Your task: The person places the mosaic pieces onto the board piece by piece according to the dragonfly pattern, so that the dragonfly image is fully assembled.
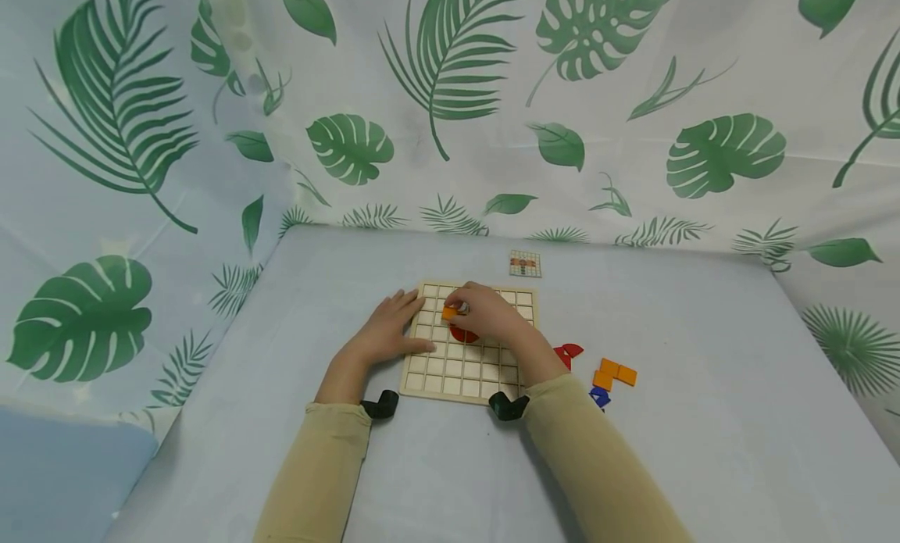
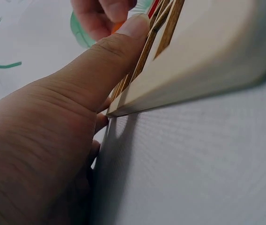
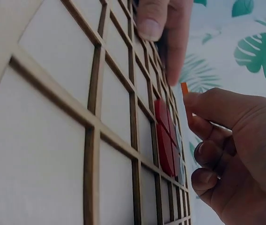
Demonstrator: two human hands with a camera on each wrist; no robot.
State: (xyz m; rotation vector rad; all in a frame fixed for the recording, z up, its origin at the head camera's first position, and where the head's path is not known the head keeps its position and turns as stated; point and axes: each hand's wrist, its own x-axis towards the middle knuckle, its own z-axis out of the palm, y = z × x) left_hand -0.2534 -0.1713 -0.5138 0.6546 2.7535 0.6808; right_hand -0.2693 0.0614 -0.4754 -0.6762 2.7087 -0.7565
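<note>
A wooden grid board [image 1: 432, 385] with square cells lies on the table in front of me. My left hand [image 1: 385, 326] rests at its left side, fingers stretched along the edge and thumb on the top face. Over the upper middle of the grid, my right hand [image 1: 485, 312] pinches a thin orange square tile [image 3: 188, 101] between thumb and fingers. In the right wrist view the tile is held edge-on, close over the board. Just below it, red rounded pieces [image 3: 165, 136] sit in neighbouring cells, partly hidden by my right hand in the head view.
To the right of the board lie loose red pieces [image 1: 571, 351], several orange square tiles [image 1: 610, 368] and blue pieces [image 1: 599, 396]. Behind the board is a small card [image 1: 525, 263] with a gridded picture. A leaf-print curtain [image 1: 492, 160] encloses the table.
</note>
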